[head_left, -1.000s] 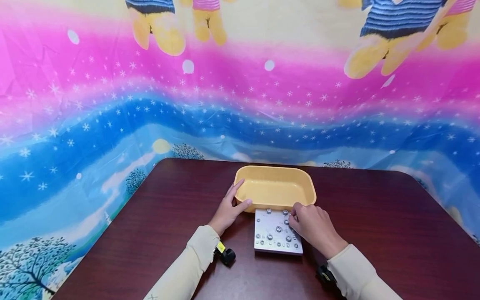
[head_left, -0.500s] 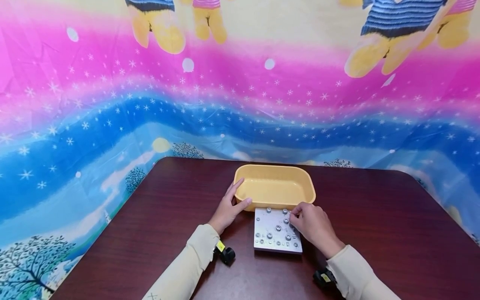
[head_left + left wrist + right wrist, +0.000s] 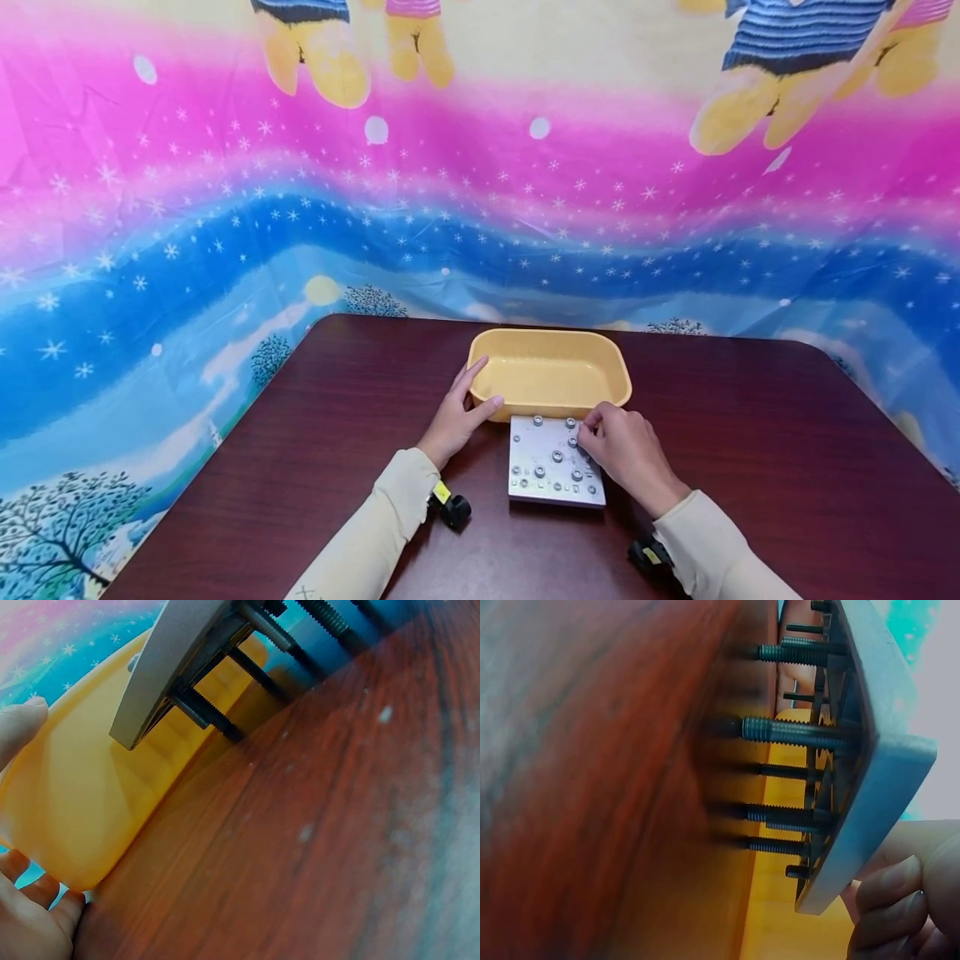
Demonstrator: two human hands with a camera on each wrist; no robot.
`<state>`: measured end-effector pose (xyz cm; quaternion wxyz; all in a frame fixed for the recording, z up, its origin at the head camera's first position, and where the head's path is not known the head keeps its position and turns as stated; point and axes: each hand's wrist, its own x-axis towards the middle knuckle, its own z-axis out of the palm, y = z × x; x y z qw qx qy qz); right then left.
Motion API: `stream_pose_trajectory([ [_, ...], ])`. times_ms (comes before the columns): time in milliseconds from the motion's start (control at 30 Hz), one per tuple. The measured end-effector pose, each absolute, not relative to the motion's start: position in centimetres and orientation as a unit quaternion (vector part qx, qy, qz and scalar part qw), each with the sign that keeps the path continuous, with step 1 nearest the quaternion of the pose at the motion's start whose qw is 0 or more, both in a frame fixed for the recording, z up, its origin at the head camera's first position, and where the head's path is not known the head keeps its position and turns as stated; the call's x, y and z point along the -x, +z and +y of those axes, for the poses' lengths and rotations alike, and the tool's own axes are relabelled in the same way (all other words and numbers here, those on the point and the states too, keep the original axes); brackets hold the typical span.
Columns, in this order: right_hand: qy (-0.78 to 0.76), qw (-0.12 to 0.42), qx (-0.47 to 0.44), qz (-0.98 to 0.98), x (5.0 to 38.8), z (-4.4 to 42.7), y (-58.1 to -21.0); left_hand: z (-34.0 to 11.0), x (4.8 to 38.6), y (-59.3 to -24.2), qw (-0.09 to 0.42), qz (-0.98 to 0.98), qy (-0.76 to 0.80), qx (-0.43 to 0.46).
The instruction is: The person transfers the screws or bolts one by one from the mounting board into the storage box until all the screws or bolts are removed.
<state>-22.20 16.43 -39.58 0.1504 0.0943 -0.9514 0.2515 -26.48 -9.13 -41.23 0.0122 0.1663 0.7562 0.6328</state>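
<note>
A silver metal plate [image 3: 534, 448] with several round-headed bolts lies just in front of a yellow bin [image 3: 551, 379]. My left hand [image 3: 452, 421] grips the bin's left end, thumb at the front corner; in the left wrist view its fingers curl around the bin's wall [image 3: 75, 787]. At the plate's back right corner is my right hand [image 3: 633, 458], thumb and index fingertips brought together; what they may hold is hidden. Threaded shanks [image 3: 802, 733] stick out beneath the plate [image 3: 877, 795], with the curled right fingers [image 3: 889, 907] beside it.
The dark red-brown table [image 3: 360, 392] extends around the bin and plate. Behind it hangs a printed cloth [image 3: 480, 192] in pink and blue. Black devices [image 3: 453, 510] sit at both wrists. The inside of the bin shows a bare floor.
My right fingertips have shifted slightly at the plate's back right corner since a second ago, and the wrist has moved a little. My left hand keeps its grip on the bin.
</note>
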Motion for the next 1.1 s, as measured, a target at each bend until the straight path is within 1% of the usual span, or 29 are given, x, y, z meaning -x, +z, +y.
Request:
stream_pose_trajectory([
  [500,0.218,0.133,-0.093,-0.962,22.00,16.35,-39.25,-9.10,26.69,-41.42,0.012,0.756,0.635,-0.161],
  [800,0.240,0.093,-0.083,-0.963,22.08,16.46,-38.61,-9.13,26.70,-41.26,0.009,0.757,0.632,-0.167],
  [1100,0.248,0.108,-0.093,-0.958,22.26,16.53,-39.17,-9.15,26.47,-41.20,0.011,0.758,0.630,-0.167],
])
